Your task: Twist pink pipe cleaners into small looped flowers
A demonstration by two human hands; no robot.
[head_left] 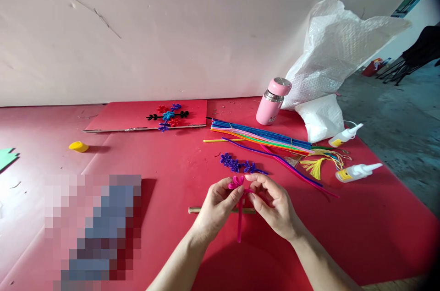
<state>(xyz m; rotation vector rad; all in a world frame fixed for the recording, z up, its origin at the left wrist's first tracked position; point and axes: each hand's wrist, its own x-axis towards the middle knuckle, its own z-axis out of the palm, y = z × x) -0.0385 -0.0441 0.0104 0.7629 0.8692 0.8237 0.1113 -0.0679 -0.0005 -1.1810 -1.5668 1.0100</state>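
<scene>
Between my hands is a bright pink pipe cleaner (pixel 239 224), bent into loops like a flower at its top, with a straight tail hanging down. My left hand (pixel 220 201) pinches the looped part between thumb and fingers. On the other side, my right hand (pixel 273 199) has its thumb and forefinger closed on the pink strand beside the loops. A short tan stick (pixel 195 210) lies on the red table below my hands. Just beyond my fingers rest several purple pipe-cleaner flowers (pixel 234 164).
A bundle of coloured pipe cleaners (pixel 261 135) lies behind, with a yellow tassel (pixel 313 167) near its end. Two glue bottles (pixel 354 172) and a pink flask (pixel 270 107) stand or lie rightward. Finished-looking flowers (pixel 168 116) sit on a red board (pixel 127 116). A yellow cap (pixel 79 146) is left.
</scene>
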